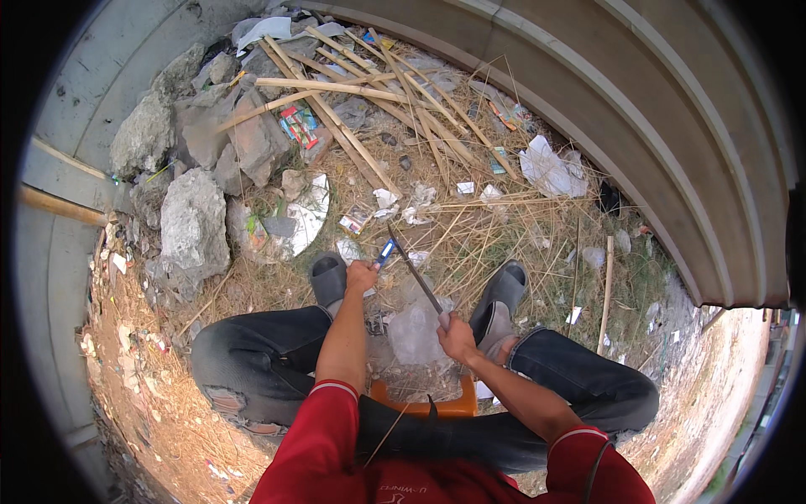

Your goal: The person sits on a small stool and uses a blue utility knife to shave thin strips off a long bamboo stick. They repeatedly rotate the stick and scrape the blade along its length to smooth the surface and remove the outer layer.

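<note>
My right hand (457, 338) is closed around the handle of a long, narrow-bladed knife (417, 275). Its dark blade slants up and to the left, away from me. My left hand (362, 276) is closed on a small blue-and-white object (386, 251), slim and straight, whose exact kind I cannot make out. The object's far end lies close to the blade near its tip; whether they touch I cannot tell. Under the knife, a crumpled clear plastic bag (413, 332) lies on the ground between my feet.
An orange plastic stool (460, 405) is beneath me. Ahead, several bamboo strips (353, 86) lie crossed over dry grass and litter. Rough concrete chunks (193, 217) are piled at the left. A corrugated metal sheet (646, 109) curves along the right; grey panels (71, 252) stand at the left.
</note>
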Available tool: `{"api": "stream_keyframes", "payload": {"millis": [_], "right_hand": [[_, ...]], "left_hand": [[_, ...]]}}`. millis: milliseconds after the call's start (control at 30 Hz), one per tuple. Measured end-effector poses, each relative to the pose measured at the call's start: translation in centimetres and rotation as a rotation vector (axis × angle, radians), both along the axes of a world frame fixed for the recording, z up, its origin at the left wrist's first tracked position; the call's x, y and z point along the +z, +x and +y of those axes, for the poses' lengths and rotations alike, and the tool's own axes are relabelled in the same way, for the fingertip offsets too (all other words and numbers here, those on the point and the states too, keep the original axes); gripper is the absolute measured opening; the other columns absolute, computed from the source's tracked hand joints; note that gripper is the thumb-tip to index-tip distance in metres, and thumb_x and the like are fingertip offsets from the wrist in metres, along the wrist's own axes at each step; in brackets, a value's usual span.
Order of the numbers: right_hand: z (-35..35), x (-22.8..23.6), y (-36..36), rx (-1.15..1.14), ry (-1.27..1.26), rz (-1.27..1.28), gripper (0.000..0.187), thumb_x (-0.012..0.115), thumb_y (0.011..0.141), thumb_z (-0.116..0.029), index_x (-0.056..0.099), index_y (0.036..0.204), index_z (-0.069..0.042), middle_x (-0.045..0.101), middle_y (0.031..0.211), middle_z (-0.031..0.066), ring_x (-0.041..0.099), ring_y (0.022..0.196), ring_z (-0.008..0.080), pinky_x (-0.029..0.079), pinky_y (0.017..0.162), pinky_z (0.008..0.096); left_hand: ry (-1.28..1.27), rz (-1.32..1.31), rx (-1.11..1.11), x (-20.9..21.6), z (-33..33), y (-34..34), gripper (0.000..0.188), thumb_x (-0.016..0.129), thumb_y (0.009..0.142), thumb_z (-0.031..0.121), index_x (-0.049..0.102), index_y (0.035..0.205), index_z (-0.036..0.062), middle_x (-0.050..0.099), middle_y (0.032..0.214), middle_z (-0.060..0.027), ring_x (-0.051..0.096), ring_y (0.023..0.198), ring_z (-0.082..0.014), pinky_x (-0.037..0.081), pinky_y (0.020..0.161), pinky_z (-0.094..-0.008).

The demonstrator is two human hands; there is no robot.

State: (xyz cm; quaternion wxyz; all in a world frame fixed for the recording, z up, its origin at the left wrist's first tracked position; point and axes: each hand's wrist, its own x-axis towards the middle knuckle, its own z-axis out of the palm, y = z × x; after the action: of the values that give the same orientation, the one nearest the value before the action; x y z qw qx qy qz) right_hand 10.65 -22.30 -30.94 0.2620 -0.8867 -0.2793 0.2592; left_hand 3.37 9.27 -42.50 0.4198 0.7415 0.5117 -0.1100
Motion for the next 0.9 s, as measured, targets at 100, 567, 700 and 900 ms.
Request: {"api": "stream_keyframes", "payload": {"millis": [100, 567, 700, 900], "right_hand": [[2.3, 5.3, -0.2, -0.112, 0.083, 0.076, 0.034, 0.065, 0.091, -0.02, 0.053, 0.111, 0.005, 0.065, 0.082, 0.0319, 0.065, 0.078, 0.0516, 0.051, 0.067, 0.0554], [2.0, 3.8, -1.8, -0.101, -0.009, 0.091, 0.033, 0.061, 0.094, -0.027, 0.052, 0.109, 0.001, 0.066, 0.083, 0.0305, 0.065, 0.081, 0.0511, 0.051, 0.073, 0.0566], [4.8, 9.6, -0.8, -0.16, 0.205, 0.12, 0.034, 0.06, 0.097, -0.03, 0.052, 0.11, 0.0, 0.066, 0.081, 0.0302, 0.065, 0.078, 0.0511, 0.051, 0.07, 0.0566], [-1.2, -1.2, -2.1, -0.02, -0.136, 0.118, 0.04, 0.057, 0.1, -0.035, 0.05, 0.114, 0.002, 0.065, 0.086, 0.0342, 0.064, 0.086, 0.0538, 0.049, 0.074, 0.0553]], "left_hand": [[0.034, 0.032, 0.008, -1.8, -1.8, -2.1, 0.032, 0.07, 0.091, 0.041, 0.078, 0.092, 0.0095, 0.075, 0.087, -0.0112, 0.072, 0.091, -0.0262, 0.054, 0.089, -0.0383], [0.002, 0.049, 0.01, 1.0, -2.8, -1.8, 0.031, 0.072, 0.09, 0.04, 0.079, 0.093, 0.0093, 0.076, 0.086, -0.0123, 0.073, 0.091, -0.0268, 0.054, 0.089, -0.0382], [0.006, 0.028, 0.05, 0.6, -2.2, -0.9, 0.031, 0.071, 0.091, 0.039, 0.079, 0.092, 0.0095, 0.076, 0.081, -0.0075, 0.073, 0.085, -0.0237, 0.055, 0.085, -0.0369], [0.031, 0.015, 0.017, -0.8, -2.1, -1.2, 0.031, 0.071, 0.091, 0.04, 0.079, 0.093, 0.0103, 0.076, 0.081, -0.008, 0.073, 0.084, -0.0235, 0.055, 0.085, -0.0364]]}}
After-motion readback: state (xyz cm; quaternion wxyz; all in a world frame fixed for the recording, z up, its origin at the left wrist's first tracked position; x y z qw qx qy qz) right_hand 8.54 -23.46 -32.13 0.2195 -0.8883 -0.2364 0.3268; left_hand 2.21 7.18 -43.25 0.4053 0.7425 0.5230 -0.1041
